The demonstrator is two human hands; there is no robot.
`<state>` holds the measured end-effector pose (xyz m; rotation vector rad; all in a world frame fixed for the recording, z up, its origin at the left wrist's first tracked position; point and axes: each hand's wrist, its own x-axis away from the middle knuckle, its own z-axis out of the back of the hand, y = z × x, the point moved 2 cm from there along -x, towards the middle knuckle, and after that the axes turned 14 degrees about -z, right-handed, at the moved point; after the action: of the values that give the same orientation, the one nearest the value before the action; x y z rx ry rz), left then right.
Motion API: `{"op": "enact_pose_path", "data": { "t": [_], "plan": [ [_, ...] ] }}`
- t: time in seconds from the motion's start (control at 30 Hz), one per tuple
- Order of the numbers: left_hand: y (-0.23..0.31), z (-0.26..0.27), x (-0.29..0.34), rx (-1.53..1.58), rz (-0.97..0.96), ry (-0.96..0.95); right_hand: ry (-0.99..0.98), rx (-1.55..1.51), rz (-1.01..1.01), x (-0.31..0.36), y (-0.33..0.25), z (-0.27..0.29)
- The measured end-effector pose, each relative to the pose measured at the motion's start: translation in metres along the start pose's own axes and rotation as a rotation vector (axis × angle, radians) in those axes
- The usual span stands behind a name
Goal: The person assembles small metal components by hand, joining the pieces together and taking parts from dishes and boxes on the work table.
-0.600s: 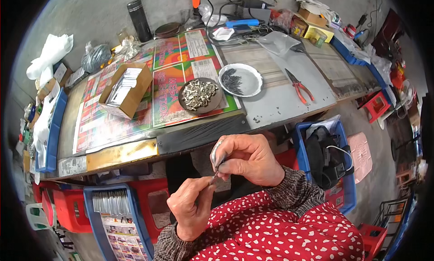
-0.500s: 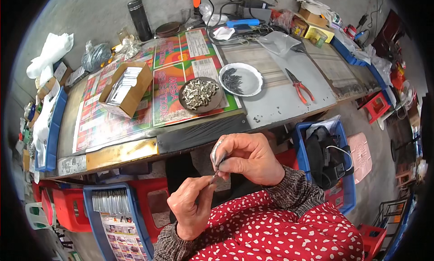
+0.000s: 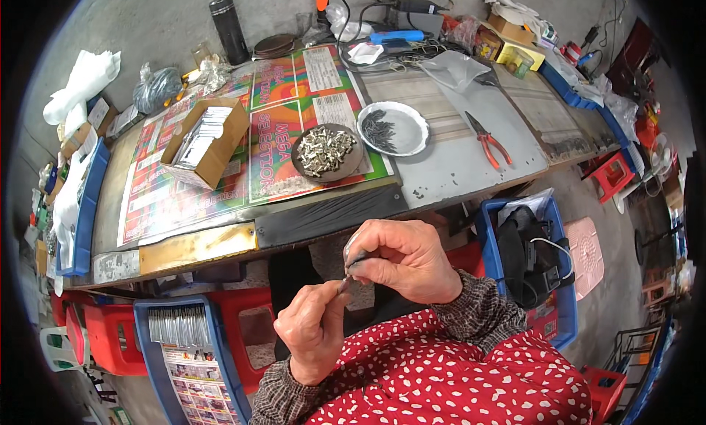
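Observation:
Both my hands meet above my lap, in front of the table edge. My left hand [image 3: 312, 333] is closed in a pinch on a thin, greyish rod-like piece [image 3: 343, 284], whose upper end sticks out toward my other hand. Thumb and forefinger of my right hand [image 3: 403, 261] press together on a small dark piece [image 3: 358, 259] right above that end. Fingers hide most of both, and whether the two are joined I cannot tell. On the table ahead stand a dark round dish [image 3: 300, 165] of small metal sleeves and a white bowl [image 3: 415, 142] with thin black pieces.
An open cardboard box [image 3: 230, 142] of white packets stands left on the printed sheet. Red-handled pliers [image 3: 489, 147] lie to the right. A blue crate [image 3: 151, 366] with thin metal rods is low at left; another blue bin [image 3: 570, 314] holds black items at right.
My hands have barely shifted. The right fingers have curled closer around the dark piece, and less of it shows.

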<state>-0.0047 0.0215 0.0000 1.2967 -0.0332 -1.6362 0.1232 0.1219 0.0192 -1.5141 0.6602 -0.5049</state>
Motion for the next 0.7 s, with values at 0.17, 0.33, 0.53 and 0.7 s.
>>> {"op": "enact_pose_path", "data": {
  "t": [0.17,0.33,0.53,0.7],
  "plan": [
    [-0.004,0.002,0.002,0.037,0.040,-0.011,0.050,-0.045,-0.061,0.001,0.003,-0.002],
    [-0.007,0.000,0.005,0.046,0.066,-0.009,0.049,0.068,0.004,-0.001,0.004,0.004],
    [-0.009,-0.005,0.002,0.001,0.025,0.029,0.037,0.171,0.115,-0.007,0.010,0.005],
    [-0.015,-0.002,0.000,0.026,0.078,0.013,0.054,0.132,0.004,-0.013,0.007,0.010]
  ]
}}
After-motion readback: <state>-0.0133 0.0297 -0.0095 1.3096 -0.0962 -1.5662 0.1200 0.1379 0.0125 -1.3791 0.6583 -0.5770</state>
